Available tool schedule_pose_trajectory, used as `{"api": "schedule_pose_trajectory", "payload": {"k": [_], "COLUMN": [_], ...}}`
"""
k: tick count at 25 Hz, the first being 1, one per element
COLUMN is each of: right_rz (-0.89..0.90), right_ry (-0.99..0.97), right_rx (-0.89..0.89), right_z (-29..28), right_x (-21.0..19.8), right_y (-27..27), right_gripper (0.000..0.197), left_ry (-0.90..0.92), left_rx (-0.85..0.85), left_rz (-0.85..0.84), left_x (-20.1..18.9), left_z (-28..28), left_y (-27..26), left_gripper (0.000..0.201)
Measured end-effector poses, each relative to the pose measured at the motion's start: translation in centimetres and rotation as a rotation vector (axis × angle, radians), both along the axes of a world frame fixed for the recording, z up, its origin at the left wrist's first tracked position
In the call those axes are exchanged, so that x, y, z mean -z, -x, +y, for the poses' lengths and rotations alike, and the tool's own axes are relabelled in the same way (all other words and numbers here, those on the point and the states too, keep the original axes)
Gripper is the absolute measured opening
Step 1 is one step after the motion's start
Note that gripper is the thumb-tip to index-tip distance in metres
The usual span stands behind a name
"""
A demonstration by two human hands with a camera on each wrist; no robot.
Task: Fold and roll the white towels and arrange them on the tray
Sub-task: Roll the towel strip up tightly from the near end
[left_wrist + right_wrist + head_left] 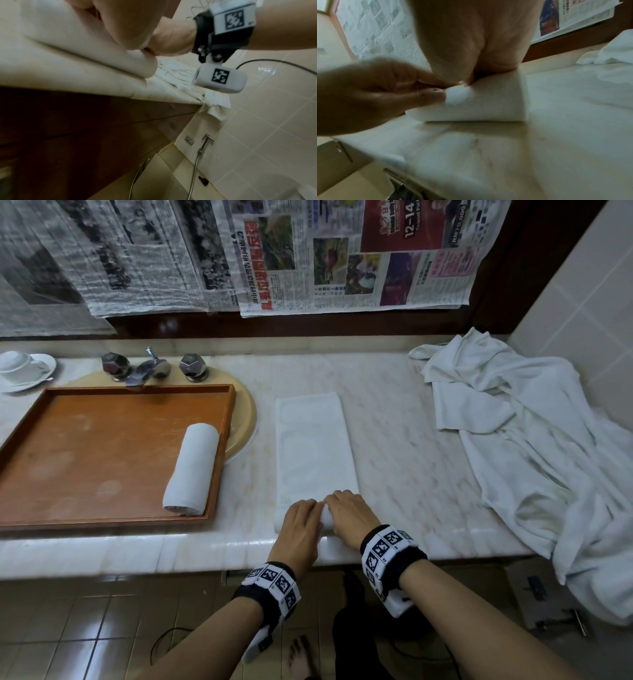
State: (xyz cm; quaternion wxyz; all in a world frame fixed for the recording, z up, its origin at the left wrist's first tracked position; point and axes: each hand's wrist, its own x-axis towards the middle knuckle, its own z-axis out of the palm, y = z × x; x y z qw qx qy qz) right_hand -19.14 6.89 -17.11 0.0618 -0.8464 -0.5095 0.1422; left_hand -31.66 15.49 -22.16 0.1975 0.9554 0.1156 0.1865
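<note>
Folded towel [313, 446] lies as a long strip on the marble counter [394, 419], running near-to-far; its near end is curled into a short roll right under both hands at the counter's near edge. Left hand [303, 525] sits on the roll's left part, thumb & fingers pinching the towel's rolled edge (clear in right wrist view [373, 93]). Right hand [351, 513] sits on the right part, touching the left hand, fingers curled down over the roll, heel of palm pressing on top [471, 40]. Wristbands w/ black-white square markers on both wrists. Readable writing: newspaper sheets [342, 258] hung on the far wall, a red ad showing "12-14" and "RM70,000"; other print too small/distorted. Containers: wooden tray [102, 453] to the left, over the sink, holds one rolled towel [191, 469] along its right wall. Far left, a white cup on saucer [24, 368]. Loose white towels [534, 446] heaped at right, draping off the near edge.
</note>
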Motion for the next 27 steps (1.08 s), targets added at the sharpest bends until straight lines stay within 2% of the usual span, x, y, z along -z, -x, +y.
{"api": "schedule_pose_trajectory", "payload": {"k": [2, 4, 6, 8, 11, 14, 16, 18, 21, 23, 27], "right_rz": [-0.083, -0.134, -0.123, -0.133, -0.032, -0.020, -0.057, -0.120, -0.142, -0.125, -0.048], "right_ry": [-0.075, -0.111, -0.091, -0.146, -0.085, -0.054, -0.080, -0.066, -0.075, -0.095, -0.047], "right_rx": [0.033, 0.057, 0.057, 0.044, 0.035, 0.064, 0.123, 0.137, 0.097, 0.084, 0.034], "right_z": [-0.4, -1.1, -1.4, -1.2, -0.2, 0.0, -0.6, -1.4, -1.5, -1.1, 0.2], "right_x": [0.3, 1.6, 2.3, 2.0, 0.6, 1.1, 1.9, 3.1, 3.1, 2.3, 0.3], "right_y": [0.9, 1.7, 2.1, 1.4, 0.3, 0.6, 1.7, 2.8, 2.5, 1.4, -0.4], "right_gripper": [0.034, 0.044, 0.050, 0.048, 0.042, 0.036, 0.045, 0.056, 0.060, 0.054, 0.047], "left_ry": [-0.034, -0.034, -0.021, 0.002, -0.007, -0.016, -0.009, 0.006, -0.012, 0.010, -0.090], "left_rx": [0.031, 0.042, 0.031, -0.001, -0.025, 0.039, 0.065, 0.081, 0.078, 0.033, 0.019], "left_rz": [0.016, 0.049, 0.108, 0.140, 0.080, 0.059, 0.102, 0.204, 0.356, 0.333, 0.041], "left_x": [0.4, 0.2, -0.7, -1.3, -1.1, -0.4, -0.5, -1.7, -3.1, -3.4, -2.2], "left_z": [0.7, 1.7, 2.4, 2.7, 1.9, 1.0, 1.8, 2.8, 3.3, 3.1, 1.6], "left_y": [-0.2, -1.2, -2.4, -3.1, -2.0, -0.3, -0.8, -2.2, -3.7, -3.6, -1.7], "left_gripper": [0.040, 0.038, 0.033, 0.031, 0.040, 0.059, 0.063, 0.054, 0.046, 0.043, 0.035]}}
